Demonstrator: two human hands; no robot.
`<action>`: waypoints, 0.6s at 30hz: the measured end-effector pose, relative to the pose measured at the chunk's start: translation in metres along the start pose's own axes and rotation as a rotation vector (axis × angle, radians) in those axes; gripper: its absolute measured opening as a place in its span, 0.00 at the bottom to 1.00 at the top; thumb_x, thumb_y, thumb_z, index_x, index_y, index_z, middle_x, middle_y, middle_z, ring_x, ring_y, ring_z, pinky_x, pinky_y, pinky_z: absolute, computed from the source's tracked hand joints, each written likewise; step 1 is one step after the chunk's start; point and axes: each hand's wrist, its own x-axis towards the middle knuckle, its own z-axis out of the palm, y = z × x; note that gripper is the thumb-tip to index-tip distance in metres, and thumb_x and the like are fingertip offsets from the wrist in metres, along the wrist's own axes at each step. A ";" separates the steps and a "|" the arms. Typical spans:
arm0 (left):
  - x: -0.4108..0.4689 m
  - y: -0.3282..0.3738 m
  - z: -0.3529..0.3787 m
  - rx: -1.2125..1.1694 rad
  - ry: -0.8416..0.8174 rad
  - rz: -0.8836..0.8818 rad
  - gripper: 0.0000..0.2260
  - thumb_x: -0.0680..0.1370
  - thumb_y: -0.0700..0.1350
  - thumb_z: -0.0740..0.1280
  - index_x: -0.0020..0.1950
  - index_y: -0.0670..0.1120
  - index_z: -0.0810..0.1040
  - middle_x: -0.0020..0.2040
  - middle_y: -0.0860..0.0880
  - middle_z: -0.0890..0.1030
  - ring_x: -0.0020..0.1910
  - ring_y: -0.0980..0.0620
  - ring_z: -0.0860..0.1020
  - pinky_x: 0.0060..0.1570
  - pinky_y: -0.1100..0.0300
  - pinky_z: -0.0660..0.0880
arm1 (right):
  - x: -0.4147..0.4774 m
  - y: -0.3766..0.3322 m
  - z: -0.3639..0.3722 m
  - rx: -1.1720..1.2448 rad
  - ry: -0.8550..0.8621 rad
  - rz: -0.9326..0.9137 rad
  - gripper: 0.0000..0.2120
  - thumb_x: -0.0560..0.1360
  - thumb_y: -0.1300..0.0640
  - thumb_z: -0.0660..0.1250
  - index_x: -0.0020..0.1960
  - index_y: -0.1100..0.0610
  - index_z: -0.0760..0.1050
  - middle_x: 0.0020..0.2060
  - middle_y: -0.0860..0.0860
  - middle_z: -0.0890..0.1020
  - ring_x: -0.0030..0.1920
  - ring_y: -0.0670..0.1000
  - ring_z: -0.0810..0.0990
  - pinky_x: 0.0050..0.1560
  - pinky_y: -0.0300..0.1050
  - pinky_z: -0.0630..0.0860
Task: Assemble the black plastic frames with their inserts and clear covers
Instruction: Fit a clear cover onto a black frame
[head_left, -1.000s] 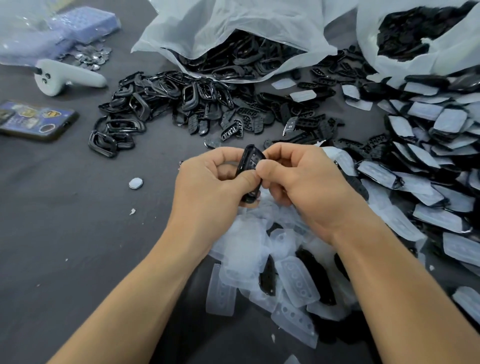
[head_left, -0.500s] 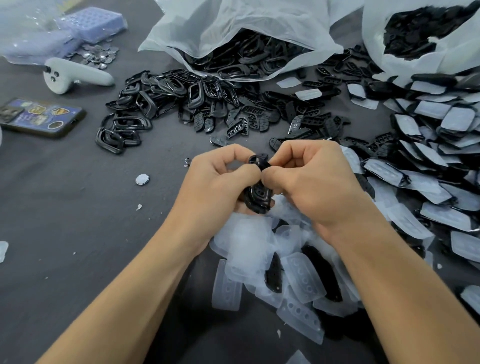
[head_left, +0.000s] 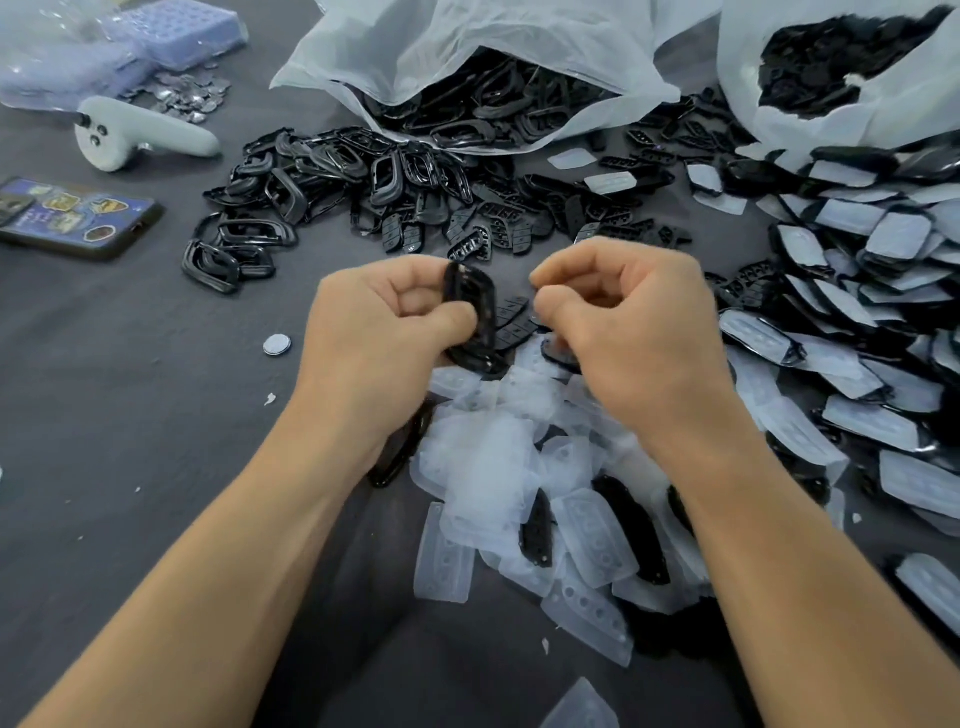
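My left hand (head_left: 384, 332) grips a black plastic frame (head_left: 470, 317) upright between thumb and fingers, above the table's middle. My right hand (head_left: 623, 332) is a short way to the right of it, fingers curled and thumb against the index finger, with nothing visible between them. A black button insert (head_left: 511, 322) shows in the gap between my hands, just right of the frame. Below lies a pile of clear covers (head_left: 498, 467). Loose black frames (head_left: 311, 182) and black inserts (head_left: 498, 223) are heaped farther back.
Two white bags (head_left: 467, 47) of black parts sit at the back. Many assembled pieces with clear covers (head_left: 857, 322) fill the right side. A phone (head_left: 72, 213), a white controller (head_left: 140, 135), a blue tray (head_left: 171, 26) and a small round disc (head_left: 277, 344) lie at the left.
My hands were pressed together on the frame. They have now parted: the right hand came off and moved right, and the left hand alone keeps the frame.
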 end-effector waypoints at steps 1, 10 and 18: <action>0.002 0.001 -0.002 -0.032 0.038 -0.031 0.12 0.75 0.30 0.72 0.45 0.47 0.86 0.41 0.44 0.88 0.38 0.50 0.86 0.38 0.59 0.82 | 0.001 0.001 -0.004 -0.107 0.032 -0.036 0.08 0.73 0.62 0.72 0.42 0.49 0.85 0.31 0.42 0.84 0.31 0.43 0.81 0.33 0.36 0.77; 0.011 0.002 -0.005 -0.141 0.114 -0.130 0.14 0.77 0.27 0.66 0.49 0.45 0.84 0.37 0.47 0.87 0.34 0.52 0.85 0.30 0.62 0.79 | -0.008 -0.005 0.002 -0.607 -0.266 -0.105 0.11 0.69 0.42 0.75 0.36 0.48 0.80 0.36 0.44 0.76 0.43 0.50 0.74 0.53 0.50 0.72; 0.002 0.002 0.000 -0.112 0.065 -0.131 0.15 0.77 0.27 0.66 0.50 0.46 0.84 0.39 0.46 0.88 0.34 0.52 0.85 0.30 0.62 0.79 | -0.004 -0.004 -0.003 0.026 -0.124 0.067 0.07 0.68 0.58 0.81 0.36 0.54 0.83 0.32 0.51 0.84 0.31 0.45 0.78 0.35 0.47 0.77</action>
